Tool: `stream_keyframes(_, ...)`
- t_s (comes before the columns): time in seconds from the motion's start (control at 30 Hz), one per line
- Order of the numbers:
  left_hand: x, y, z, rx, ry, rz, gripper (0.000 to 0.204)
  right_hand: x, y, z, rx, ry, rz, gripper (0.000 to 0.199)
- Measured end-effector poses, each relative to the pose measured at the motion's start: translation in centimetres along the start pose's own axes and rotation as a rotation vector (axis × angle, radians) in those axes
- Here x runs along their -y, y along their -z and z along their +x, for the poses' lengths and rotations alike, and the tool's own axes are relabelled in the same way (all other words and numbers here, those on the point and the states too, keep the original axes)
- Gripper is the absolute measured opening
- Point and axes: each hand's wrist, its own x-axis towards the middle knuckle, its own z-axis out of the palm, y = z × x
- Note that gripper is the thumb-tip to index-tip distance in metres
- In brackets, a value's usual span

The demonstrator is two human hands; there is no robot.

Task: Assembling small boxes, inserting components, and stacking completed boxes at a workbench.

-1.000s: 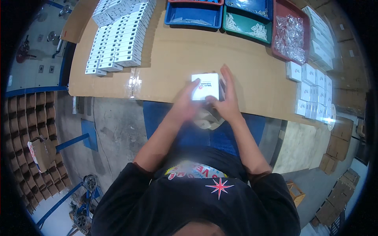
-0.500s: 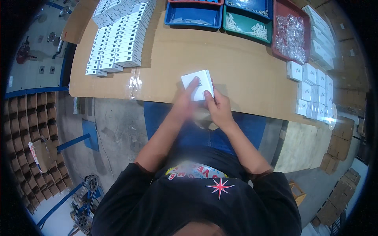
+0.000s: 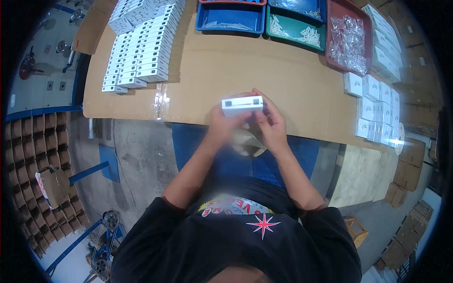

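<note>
Just over the table's near edge, a small white box [image 3: 241, 105] is held up between my two hands. Its narrow side faces up, with a dark square mark near each end. My left hand [image 3: 223, 124] grips the box's left end, its thumb along the near face. Around the right end are the fingers of my right hand [image 3: 272, 123], the thumb near the lower corner and the index finger stretched up behind. Under my hands hangs a beige pouch-like thing [image 3: 248, 142], blurred and partly hidden; I cannot make out what it is.
Rows of stacked white boxes [image 3: 141, 52] stand at the table's left. At the back are a blue tray [image 3: 230, 26], a green tray [image 3: 295, 39] of white pieces, and a red tray [image 3: 332, 57] of clear packets. More white boxes [image 3: 373, 106] line the right edge of the cardboard-covered table [image 3: 203, 66].
The white box has been tipped from its broad printed face to its narrow side and brought slightly nearer me. My right hand has shifted to the right and up around its end.
</note>
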Motion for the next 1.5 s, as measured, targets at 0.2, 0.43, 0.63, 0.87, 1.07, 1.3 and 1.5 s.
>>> stream_keyframes(0.2,-2.9,-1.3,-0.8,0.135,-0.321,0.229,0.047,1.1,0.7,-1.5,0.092,0.068,0.151,0.045)
stream_keyframes(0.43,-2.6,0.1,-0.9,0.285,-0.266,0.174,0.049,1.6,0.9,-2.0,0.138,0.208,0.008,0.037)
stream_keyframes(0.63,-2.8,0.1,-1.2,0.334,-0.270,0.123,0.049,2.1,0.9,-2.1,0.098,0.226,-0.097,0.040)
stream_keyframes(0.87,-2.8,0.3,-1.8,0.314,-0.129,0.071,0.052,2.6,0.5,-1.6,0.038,0.329,-0.241,0.045)
stream_keyframes(1.07,-2.8,-0.2,-2.0,0.290,-0.151,0.061,0.048,2.7,0.4,-1.5,0.011,0.384,-0.270,0.044)
stream_keyframes(1.3,-2.6,-0.7,-2.3,0.268,-0.214,0.069,0.048,2.8,0.3,-2.0,0.003,0.338,-0.255,0.037)
stream_keyframes(1.5,-2.7,-1.1,-2.6,0.288,-0.256,0.060,0.050,2.8,0.7,-1.3,0.008,0.534,-0.314,0.033)
